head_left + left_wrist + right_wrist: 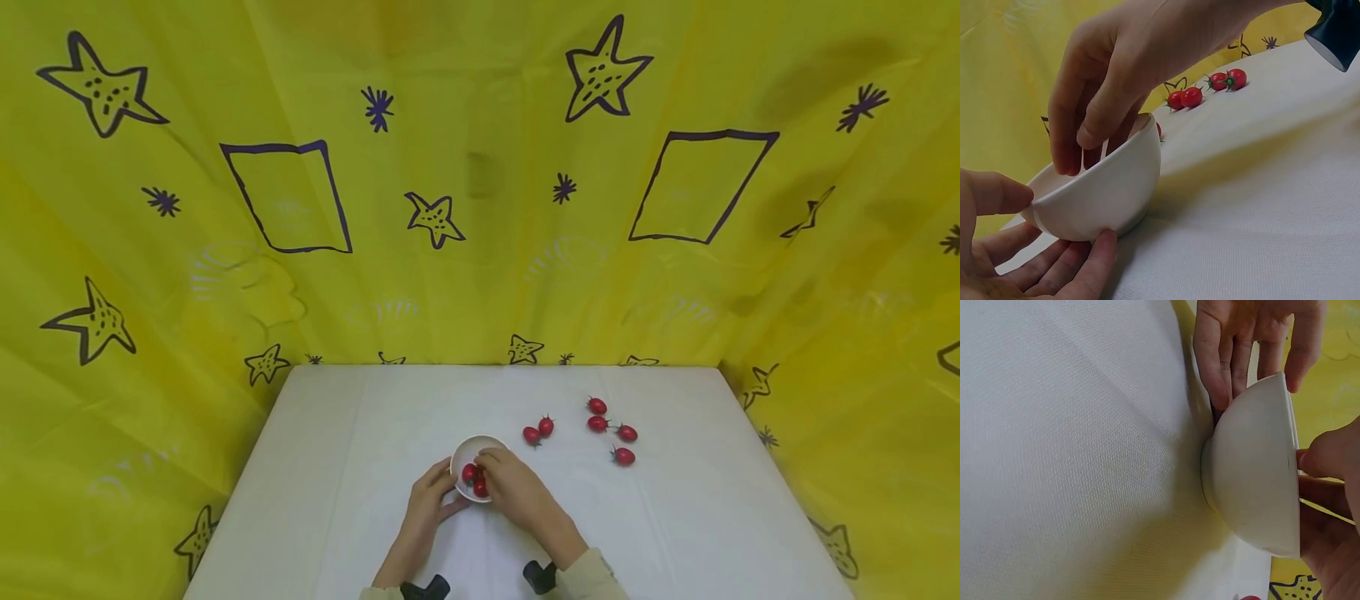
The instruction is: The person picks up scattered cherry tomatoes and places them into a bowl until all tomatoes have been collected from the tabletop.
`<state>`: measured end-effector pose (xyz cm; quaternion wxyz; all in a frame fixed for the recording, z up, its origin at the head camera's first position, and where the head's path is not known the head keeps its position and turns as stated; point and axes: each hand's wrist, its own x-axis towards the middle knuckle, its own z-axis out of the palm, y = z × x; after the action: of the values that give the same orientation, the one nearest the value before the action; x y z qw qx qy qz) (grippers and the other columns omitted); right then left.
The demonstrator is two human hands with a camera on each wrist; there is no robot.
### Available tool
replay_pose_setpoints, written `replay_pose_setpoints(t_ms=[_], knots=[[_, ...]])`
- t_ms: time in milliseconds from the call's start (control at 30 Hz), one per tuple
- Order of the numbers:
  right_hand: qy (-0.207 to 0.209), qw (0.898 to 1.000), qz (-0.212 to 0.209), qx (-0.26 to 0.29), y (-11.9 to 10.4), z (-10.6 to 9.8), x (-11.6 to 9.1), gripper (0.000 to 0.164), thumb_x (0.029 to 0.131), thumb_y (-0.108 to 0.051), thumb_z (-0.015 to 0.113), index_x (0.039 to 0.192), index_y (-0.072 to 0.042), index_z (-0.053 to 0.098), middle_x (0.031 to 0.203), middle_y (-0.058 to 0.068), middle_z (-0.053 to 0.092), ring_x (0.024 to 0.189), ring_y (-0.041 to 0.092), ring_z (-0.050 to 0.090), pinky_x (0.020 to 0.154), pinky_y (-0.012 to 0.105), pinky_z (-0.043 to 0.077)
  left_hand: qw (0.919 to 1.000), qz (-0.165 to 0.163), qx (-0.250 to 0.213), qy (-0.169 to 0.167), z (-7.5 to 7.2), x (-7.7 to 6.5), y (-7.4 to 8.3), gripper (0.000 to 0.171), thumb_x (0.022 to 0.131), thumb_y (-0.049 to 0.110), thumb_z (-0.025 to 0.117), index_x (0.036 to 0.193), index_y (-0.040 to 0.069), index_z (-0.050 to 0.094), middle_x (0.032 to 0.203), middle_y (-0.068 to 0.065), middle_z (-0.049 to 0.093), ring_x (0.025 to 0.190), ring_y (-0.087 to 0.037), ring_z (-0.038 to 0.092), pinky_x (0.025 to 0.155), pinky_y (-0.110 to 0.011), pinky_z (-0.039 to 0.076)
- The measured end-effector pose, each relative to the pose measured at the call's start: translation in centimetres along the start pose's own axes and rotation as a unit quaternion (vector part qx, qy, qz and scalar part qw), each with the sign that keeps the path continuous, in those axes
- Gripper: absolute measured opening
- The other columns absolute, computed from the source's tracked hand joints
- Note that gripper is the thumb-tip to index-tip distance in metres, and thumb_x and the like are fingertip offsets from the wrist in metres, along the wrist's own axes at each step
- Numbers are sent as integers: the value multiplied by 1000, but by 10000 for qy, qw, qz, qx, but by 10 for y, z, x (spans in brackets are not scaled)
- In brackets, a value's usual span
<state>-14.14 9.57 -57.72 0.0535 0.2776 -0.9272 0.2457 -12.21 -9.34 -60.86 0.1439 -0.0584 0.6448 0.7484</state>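
Note:
A white bowl (463, 451) stands on the table, with several red cherry tomatoes (470, 474) inside it. My left hand (430, 497) holds the bowl from the left; in the left wrist view its thumb lies at the rim and its fingers (1100, 256) spread under the side. From the right, my right hand (516, 490) reaches over the rim, its bent fingers (1066, 150) pointing down into the bowl. The near wall hides what those fingertips touch. In the right wrist view the bowl (1254, 465) stands between both hands.
Two cherry tomatoes (532, 436) lie together behind and right of the bowl. Several more tomatoes (597, 423) are spread farther right on the white-covered table (360, 467). A yellow curtain (480, 283) with drawn stars encloses the table at the back and sides.

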Motion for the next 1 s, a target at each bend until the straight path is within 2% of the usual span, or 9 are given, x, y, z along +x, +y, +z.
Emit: replay_pose_setpoints(t_ms=[167, 267, 400, 533, 700, 800, 1000], knots=[[209, 9941, 468, 956, 7, 1, -4, 27, 103, -7, 62, 129, -3, 67, 126, 10, 72, 117, 25, 69, 105, 45, 62, 10000, -17, 4, -9, 1, -1, 0, 53, 108, 20, 51, 153, -7, 42, 156, -35, 44, 140, -46, 54, 104, -47, 62], [600, 9841, 696, 1520, 11, 2, -9, 31, 101, -6, 65, 132, -6, 66, 130, 10, 71, 118, 27, 70, 104, 48, 62, 9999, -79, 78, 8, 2, 0, 0, 54, 109, 21, 51, 154, -7, 41, 157, -35, 42, 142, -49, 50, 104, -48, 62], [1127, 9716, 837, 1905, 16, 2, -13, 38, 98, -5, 69, 135, -7, 65, 130, 9, 71, 115, 26, 72, 102, 42, 64, 9998, -164, 135, 54, 2, 2, 1, 55, 109, 21, 51, 155, -5, 40, 159, -35, 40, 144, -50, 47, 105, -47, 62], [1604, 9656, 708, 1922, 20, 4, -14, 39, 96, -2, 71, 135, -5, 65, 127, 11, 72, 114, 27, 71, 99, 39, 65, 9997, -183, 132, 86, 2, 2, 2, 55, 109, 21, 51, 155, -5, 40, 159, -35, 39, 144, -50, 47, 105, -47, 62], [2250, 9570, 504, 1760, 25, 7, -14, 41, 91, 5, 74, 131, 2, 65, 125, 15, 71, 114, 30, 70, 96, 43, 65, 9997, -191, 111, 116, 4, 2, 4, 55, 108, 21, 51, 155, -5, 40, 160, -34, 39, 145, -50, 47, 105, -48, 62], [2457, 9516, 649, 1731, 27, 8, -14, 44, 90, 6, 75, 132, 1, 65, 127, 15, 70, 116, 31, 69, 97, 45, 64, 9996, -226, 120, 132, 4, 2, 4, 54, 108, 21, 51, 155, -4, 41, 161, -33, 39, 146, -49, 46, 105, -47, 62], [2630, 9434, 1242, 1594, 33, 9, -12, 47, 91, 3, 75, 137, -2, 62, 134, 16, 67, 119, 32, 69, 103, 47, 61, 9993, -289, 159, 178, 4, 2, 4, 54, 108, 20, 50, 156, -4, 41, 161, -33, 37, 147, -50, 43, 104, -47, 62]])
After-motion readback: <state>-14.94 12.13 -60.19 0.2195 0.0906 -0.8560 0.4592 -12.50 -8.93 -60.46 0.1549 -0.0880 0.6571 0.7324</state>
